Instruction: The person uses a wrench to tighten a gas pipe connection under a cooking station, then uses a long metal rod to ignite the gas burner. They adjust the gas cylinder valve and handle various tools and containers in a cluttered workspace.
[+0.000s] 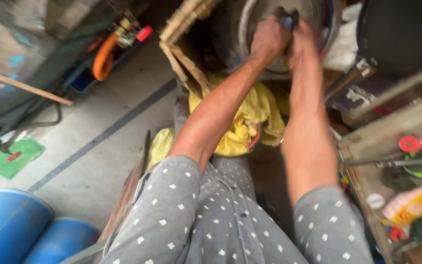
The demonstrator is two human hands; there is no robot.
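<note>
Drums (10,222), two of them, blue plastic, lie bottom left on the concrete floor (108,161). Green cloth (7,157) with a small red piece on it sits just above them at the left edge. Thin wooden stick (23,85) slants across the upper left. Orange hose loop (102,59) with a brass fitting and red cap lies further up, near a blue tray. Dark stripe runs diagonally over the floor.

Centre: wooden crate frame (184,36) stands tilted at top, yellow cloth (252,120) bunched below it. Round metal vessel (264,29) sits beside the crate at top centre, partly hidden, blurred. Left hand (268,38) is fisted, knuckles up, pressed on the vessel's rim area. Right hand (300,34) is just beside it, touching it, fingers curled. A small dark blue object (287,20) pokes up between the two hands; which hand grips it is too blurred to tell. Both forearms reach forward from grey dotted sleeves.

Right: big black round object (399,32) at top corner. Cluttered metal shelf (367,142) below it, with a red disc (410,144), a metal rod (406,162), and colourful packets (413,200).
</note>
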